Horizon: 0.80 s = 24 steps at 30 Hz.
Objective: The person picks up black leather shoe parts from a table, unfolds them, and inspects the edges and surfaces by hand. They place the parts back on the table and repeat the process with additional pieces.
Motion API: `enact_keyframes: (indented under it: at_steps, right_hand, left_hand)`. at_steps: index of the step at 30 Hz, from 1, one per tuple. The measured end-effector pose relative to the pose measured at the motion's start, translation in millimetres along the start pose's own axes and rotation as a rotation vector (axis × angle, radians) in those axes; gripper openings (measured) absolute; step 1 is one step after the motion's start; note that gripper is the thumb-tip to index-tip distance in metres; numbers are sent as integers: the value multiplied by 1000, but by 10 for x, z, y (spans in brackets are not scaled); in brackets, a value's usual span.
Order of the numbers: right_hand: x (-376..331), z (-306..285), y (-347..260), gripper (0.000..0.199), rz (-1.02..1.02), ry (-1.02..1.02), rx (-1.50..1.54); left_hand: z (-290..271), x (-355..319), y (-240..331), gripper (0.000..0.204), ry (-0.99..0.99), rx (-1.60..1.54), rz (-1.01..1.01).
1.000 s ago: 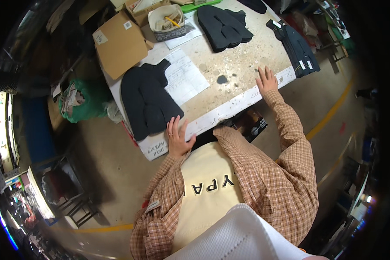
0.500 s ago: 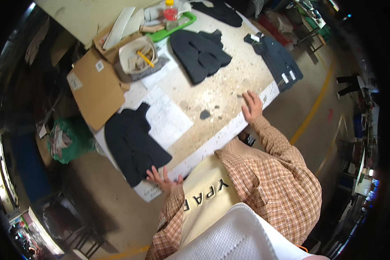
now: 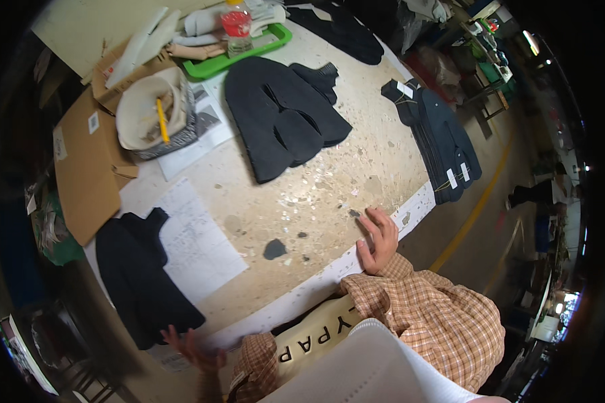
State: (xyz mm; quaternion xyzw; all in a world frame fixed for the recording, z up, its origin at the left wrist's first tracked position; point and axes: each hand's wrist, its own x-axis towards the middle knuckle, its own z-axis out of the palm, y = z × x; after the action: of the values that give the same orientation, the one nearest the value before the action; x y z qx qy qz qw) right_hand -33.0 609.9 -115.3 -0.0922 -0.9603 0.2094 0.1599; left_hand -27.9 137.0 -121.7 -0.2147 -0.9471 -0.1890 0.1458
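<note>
My left hand (image 3: 193,349) has its fingers spread beside the lower end of a stack of black foam-like cut pieces (image 3: 140,272) at the table's near left corner; whether it touches them I cannot tell. My right hand (image 3: 381,240) rests on the table's front edge, fingers apart and nothing held. In the middle of the worn tabletop (image 3: 343,191) lies a pile of rounded black pieces (image 3: 282,114) with slit-like gaps between them. Tied bundles of dark pieces with white tags (image 3: 444,144) lie along the right edge. A small dark scrap (image 3: 274,249) sits between my hands.
A printed paper sheet (image 3: 198,245) lies by the left stack. Behind it are a cardboard box (image 3: 87,168) and a cream bowl (image 3: 129,111) with a yellow-handled tool (image 3: 162,121). Farther back, a green tray (image 3: 272,41) carries a bottle (image 3: 238,30). More black pieces (image 3: 343,33) lie at the far edge.
My view has shifted, so the table looks nearer and the stacks sit lower in the picture. Both hands stay at the near edge, fingers apart, holding nothing.
</note>
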Motion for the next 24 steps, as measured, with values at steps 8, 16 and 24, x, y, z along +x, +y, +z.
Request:
enact_keyframes:
  at_steps: [8,16,24]
  right_hand:
    - [-102,236,494,32,-675,427,229]
    - [-186,154,516,35,-705,341,564]
    - [-145,129,622,39,-845,139,551]
  left_hand:
    - [78,118,292,61,53,87,-98]
    - [60,103,372,51,32,458,-25]
    - [159,-42,394,51,237,644,-114]
